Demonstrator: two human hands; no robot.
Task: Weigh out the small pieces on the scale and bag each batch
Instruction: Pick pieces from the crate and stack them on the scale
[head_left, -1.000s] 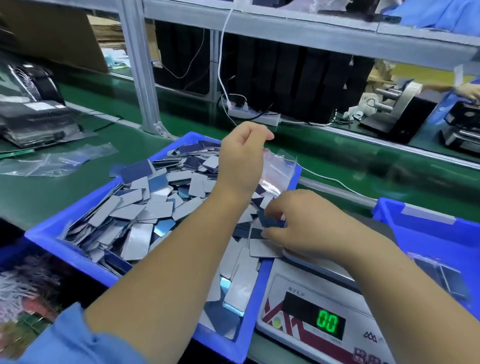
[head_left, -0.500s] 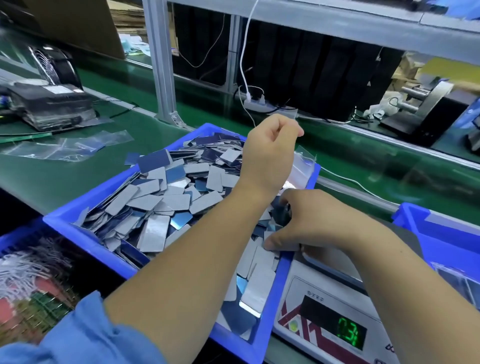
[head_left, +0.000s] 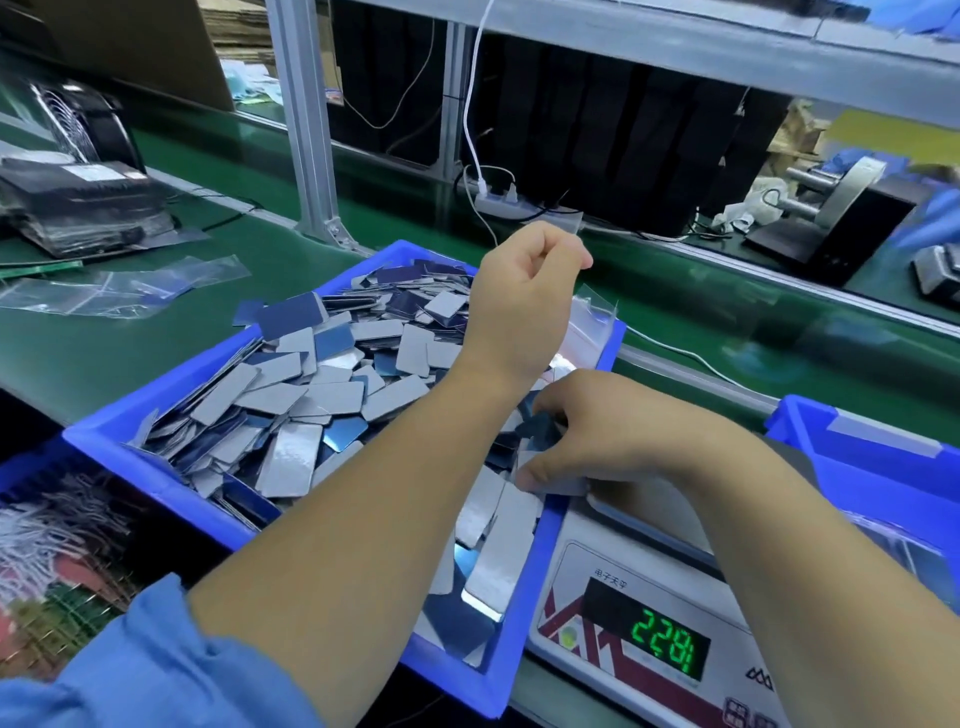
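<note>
A blue bin (head_left: 156, 467) holds a heap of small flat grey and blue pieces (head_left: 322, 395). My left hand (head_left: 524, 306) is raised over the bin's far right corner and pinches the top of a clear plastic bag (head_left: 592, 332) that hangs below it. My right hand (head_left: 613, 441) is curled over a small stack of pieces (head_left: 550, 486) at the left edge of the scale (head_left: 613, 582). The scale's green display (head_left: 665, 647) is lit with digits. The scale's pan is mostly hidden under my right forearm.
A second blue bin (head_left: 872, 467) stands right of the scale. Empty clear bags (head_left: 119, 291) lie on the green belt at left, near a black device (head_left: 83, 202). An aluminium post (head_left: 306, 130), a white power strip (head_left: 509, 205) and cables stand behind the bin.
My right hand has drawn a stack of pieces onto the scale's edge, and the display has gone from zero to a larger reading. My left hand keeps the bag raised.
</note>
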